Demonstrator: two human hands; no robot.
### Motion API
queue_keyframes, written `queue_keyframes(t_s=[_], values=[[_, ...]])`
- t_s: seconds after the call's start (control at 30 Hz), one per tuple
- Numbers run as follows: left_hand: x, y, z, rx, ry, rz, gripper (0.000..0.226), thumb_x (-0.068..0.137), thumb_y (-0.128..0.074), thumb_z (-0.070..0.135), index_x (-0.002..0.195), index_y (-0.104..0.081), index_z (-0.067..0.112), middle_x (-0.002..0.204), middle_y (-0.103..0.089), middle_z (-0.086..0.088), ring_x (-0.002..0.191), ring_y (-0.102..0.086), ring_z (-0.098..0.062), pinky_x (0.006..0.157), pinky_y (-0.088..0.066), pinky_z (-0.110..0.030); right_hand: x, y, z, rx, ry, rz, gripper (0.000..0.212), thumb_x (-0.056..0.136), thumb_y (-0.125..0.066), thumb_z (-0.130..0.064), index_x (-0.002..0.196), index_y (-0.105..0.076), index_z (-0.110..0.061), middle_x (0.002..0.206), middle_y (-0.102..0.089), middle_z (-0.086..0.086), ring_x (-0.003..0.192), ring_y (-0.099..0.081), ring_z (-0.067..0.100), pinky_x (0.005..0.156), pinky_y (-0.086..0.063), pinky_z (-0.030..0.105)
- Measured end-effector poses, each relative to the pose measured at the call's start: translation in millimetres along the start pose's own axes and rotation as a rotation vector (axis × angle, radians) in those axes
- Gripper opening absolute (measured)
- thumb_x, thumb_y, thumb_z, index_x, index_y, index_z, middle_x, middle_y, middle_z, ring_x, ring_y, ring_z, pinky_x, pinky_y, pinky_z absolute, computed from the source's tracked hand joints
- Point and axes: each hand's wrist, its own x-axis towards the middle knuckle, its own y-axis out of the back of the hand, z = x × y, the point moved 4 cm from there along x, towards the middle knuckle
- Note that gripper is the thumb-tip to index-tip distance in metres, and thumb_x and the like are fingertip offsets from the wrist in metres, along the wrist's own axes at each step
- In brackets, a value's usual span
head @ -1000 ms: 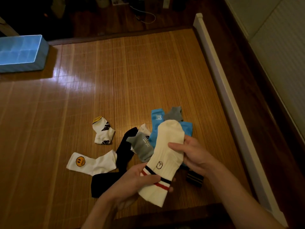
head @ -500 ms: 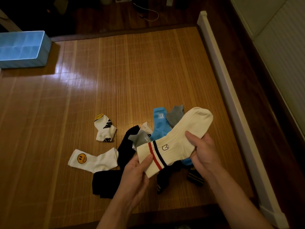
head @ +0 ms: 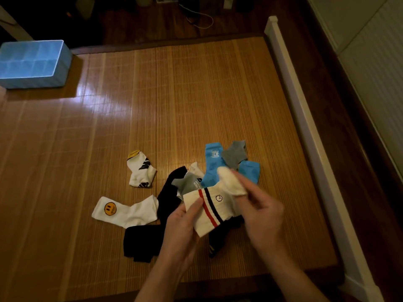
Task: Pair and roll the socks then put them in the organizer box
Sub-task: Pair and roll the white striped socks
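Here's the danger: the cream sock (head: 214,205) is being rolled in mid-air, above the pile, with nothing firm under it. If the fold goes on loose, the roll will likely spring open. And the box (head: 32,80) sits well apart, at the far left corner of the mat (head: 174,105), so a slack roll could unwind on the carry. I also cannot tell whether that is one sock or a matched pair laid together; a single rolled alone would spoil the pairing.

Now the hands. The left hand (head: 181,232) pinches the striped cuff end, thumb on top and fingers beneath. The right hand (head: 261,214) has its fingers curled round the toe end, turning it over towards the cuff. Below them the blue sock (head: 212,168), black sock (head: 141,240) and smiley sock (head: 126,211) lie loose on the mat.
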Motion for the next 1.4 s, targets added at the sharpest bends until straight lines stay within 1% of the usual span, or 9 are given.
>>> queue_keyframes(t_s=[0.17, 0.43, 0.57, 0.67, 0.77, 0.83, 0.87, 1.1, 1.4], values=[[-1.1, -10.1, 1.9, -0.025, -0.036, -0.064, 0.034, 0.09, -0.061, 0.015, 0.119, -0.073, 0.001, 0.12, -0.073, -0.022, 0.114, -0.071, -0.032, 0.091, -0.062, -0.038, -33.3, -34.2, -1.7, -0.184, 0.322, -0.191, 0.042, 0.087, -0.072, -0.005, 0.128, -0.065, -0.007, 0.137, -0.062, 0.0, 0.131, -0.055, 0.009, 0.11, -0.045, 0.032], [-4.8, -10.0, 4.5, -0.165, 0.04, -0.083, 0.037, 0.088, -0.06, 0.027, 0.108, -0.079, 0.002, 0.12, -0.073, -0.022, 0.111, -0.073, -0.027, 0.08, -0.063, -0.03, -34.3, -37.4, 10.7, -0.296, 0.391, -0.211, 0.039, 0.092, -0.068, -0.013, 0.13, -0.064, -0.012, 0.139, -0.061, 0.004, 0.135, -0.052, 0.011, 0.111, -0.045, 0.045], [-4.6, -4.2, 3.1, -0.178, 0.075, -0.057, 0.056, 0.099, -0.052, 0.042, 0.133, -0.063, -0.002, 0.13, -0.068, -0.024, 0.124, -0.066, -0.032, 0.105, -0.054, -0.042, -36.4, -38.3, 8.7, -0.385, 0.462, -0.289, 0.045, 0.088, -0.068, -0.006, 0.132, -0.064, -0.014, 0.143, -0.058, 0.004, 0.138, -0.049, 0.014, 0.113, -0.042, 0.047], [-2.3, 0.8, 2.2, -0.103, 0.012, -0.026, 0.045, 0.094, -0.06, 0.024, 0.131, -0.062, -0.001, 0.123, -0.072, -0.022, 0.111, -0.072, -0.031, 0.084, -0.063, -0.037, -34.7, -32.1, 5.3, -0.254, 0.256, -0.139, 0.045, 0.089, -0.06, -0.017, 0.134, -0.062, -0.015, 0.145, -0.056, 0.003, 0.139, -0.047, 0.013, 0.115, -0.038, 0.036], [-5.5, 1.0, 3.3, -0.228, 0.027, -0.055, 0.044, 0.091, -0.058, 0.018, 0.131, -0.061, 0.002, 0.124, -0.072, -0.02, 0.108, -0.073, -0.029, 0.075, -0.063, -0.032, -25.5, -17.4, 17.4, 0.255, -0.555, 0.203, 0.047, 0.086, -0.073, -0.034, 0.13, -0.059, -0.022, 0.134, -0.063, 0.004, 0.118, -0.063, 0.012, 0.092, -0.055, 0.024], [-8.4, 0.3, 3.8, -0.3, 0.052, -0.089, 0.045, 0.089, -0.056, 0.019, 0.131, -0.061, 0.003, 0.126, -0.071, -0.021, 0.106, -0.074, -0.028, 0.075, -0.064, -0.034, -26.1, -34.9, 24.9, 0.793, -1.023, -0.009, 0.055, 0.082, -0.069, -0.046, 0.127, -0.064, -0.014, 0.123, -0.071, 0.012, 0.113, -0.068, 0.024, 0.093, -0.057, 0.037], [-9.4, 0.8, 3.6, -0.317, 0.057, -0.098, 0.045, 0.089, -0.056, 0.019, 0.131, -0.06, 0.003, 0.127, -0.071, -0.021, 0.106, -0.074, -0.029, 0.076, -0.065, -0.035, -26.1, -39.4, 21.0, 0.924, -1.081, -0.102, 0.054, 0.084, -0.066, -0.046, 0.127, -0.064, -0.013, 0.123, -0.07, 0.015, 0.116, -0.067, 0.029, 0.099, -0.053, 0.043], [-11.6, 4.4, 0.8, -0.241, 0.03, -0.075, 0.048, 0.089, -0.06, 0.025, 0.133, -0.06, 0.005, 0.127, -0.071, -0.018, 0.11, -0.073, -0.029, 0.077, -0.064, -0.035, -16.3, -41.6, 25.5, 0.864, -0.882, 0.067, 0.03, 0.091, -0.065, -0.015, 0.12, -0.066, -0.009, 0.117, -0.074, 0.013, 0.109, -0.07, 0.028, 0.087, -0.058, 0.04], [-18.1, 11.2, -5.5, -0.162, 0.037, -0.049, 0.047, 0.09, -0.058, 0.022, 0.132, -0.06, 0.002, 0.124, -0.072, -0.02, 0.109, -0.073, -0.031, 0.072, -0.064, -0.034, -15.1, -26.6, 34.0, 0.919, -0.957, -0.034, 0.044, 0.084, -0.069, -0.03, 0.123, -0.067, -0.01, 0.116, -0.073, 0.015, 0.096, -0.074, 0.026, 0.074, -0.061, 0.041]])
